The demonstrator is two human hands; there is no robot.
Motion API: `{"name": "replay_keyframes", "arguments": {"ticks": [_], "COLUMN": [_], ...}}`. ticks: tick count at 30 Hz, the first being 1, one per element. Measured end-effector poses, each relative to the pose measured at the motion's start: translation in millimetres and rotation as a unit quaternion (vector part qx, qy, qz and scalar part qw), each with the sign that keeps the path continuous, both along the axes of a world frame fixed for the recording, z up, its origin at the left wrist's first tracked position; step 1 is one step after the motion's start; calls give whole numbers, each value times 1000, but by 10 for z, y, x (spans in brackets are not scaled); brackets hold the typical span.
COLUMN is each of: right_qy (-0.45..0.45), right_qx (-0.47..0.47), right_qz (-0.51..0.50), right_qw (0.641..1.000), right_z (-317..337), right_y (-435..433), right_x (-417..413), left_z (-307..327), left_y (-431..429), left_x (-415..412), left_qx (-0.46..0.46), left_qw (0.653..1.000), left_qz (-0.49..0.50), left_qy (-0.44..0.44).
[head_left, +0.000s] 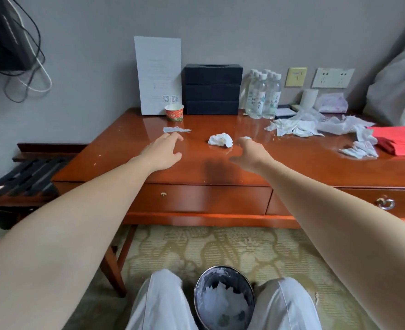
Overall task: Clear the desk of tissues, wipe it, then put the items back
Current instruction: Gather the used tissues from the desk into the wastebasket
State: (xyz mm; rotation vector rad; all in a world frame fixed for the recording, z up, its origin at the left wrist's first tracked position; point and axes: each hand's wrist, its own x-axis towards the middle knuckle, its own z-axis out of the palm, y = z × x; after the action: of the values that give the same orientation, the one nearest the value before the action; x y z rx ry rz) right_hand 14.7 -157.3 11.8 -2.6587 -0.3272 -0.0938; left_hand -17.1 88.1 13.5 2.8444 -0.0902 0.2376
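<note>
A polished red-brown desk [115,153] against a grey wall is littered with used white tissues: one crumpled tissue [220,140] lies near the middle of the top, between a person's two outstretched hands; a flat torn scrap [176,129] lies further back to its left, in front of a red paper cup [174,112]; a loose heap of tissues [301,126] sprawls across the right side beside a red folder [401,141]. The left hand [163,152] reaches forward over the desktop, palm down, fingers straight and slightly spread, their tips just short of the scrap and holding nothing. The right hand [249,153] extends just right of the crumpled tissue with fingers curled downward; a small white bit [247,138] shows at its fingertips, though whether it is pinched cannot be told. Between the person's knees, on the carpet below, stands a round bin [197,291] with white tissues inside.
</note>
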Motion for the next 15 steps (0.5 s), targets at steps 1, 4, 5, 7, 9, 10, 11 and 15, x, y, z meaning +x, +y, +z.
{"name": "replay_keyframes", "arguments": {"ticks": [1, 4, 5, 7, 9, 10, 11, 15], "right_qy": [3, 5, 6, 6, 9, 15, 24, 33], "right_qx": [3, 3, 2, 2, -3, -9, -12, -17], "right_qz": [-3, -16, -25, -41, -56, -63, -69, -50], "right_qw": [1000, 1000, 1000, 999, 998, 998, 997, 998], "right_z": [1, -39, -66, -128, -194, -225, -261, -392], "right_y": [16, 52, 61, 77, 101, 118, 134, 222], "right_x": [136, 555, 699, 980, 1225, 1327, 1422, 1713], "left_z": [15, 7, -10, -63, -127, -165, -205, -356], "left_y": [47, 190, 233, 317, 388, 422, 449, 545], "left_x": [145, 599, 749, 1053, 1325, 1453, 1569, 1946], "left_qx": [-1, -3, -4, -5, -7, -7, -8, -4], "left_qw": [1000, 1000, 1000, 999, 998, 998, 997, 994], "left_qz": [3, 18, 23, 30, 38, 43, 49, 50], "left_qy": [2, 8, 14, 29, 42, 49, 57, 98]}}
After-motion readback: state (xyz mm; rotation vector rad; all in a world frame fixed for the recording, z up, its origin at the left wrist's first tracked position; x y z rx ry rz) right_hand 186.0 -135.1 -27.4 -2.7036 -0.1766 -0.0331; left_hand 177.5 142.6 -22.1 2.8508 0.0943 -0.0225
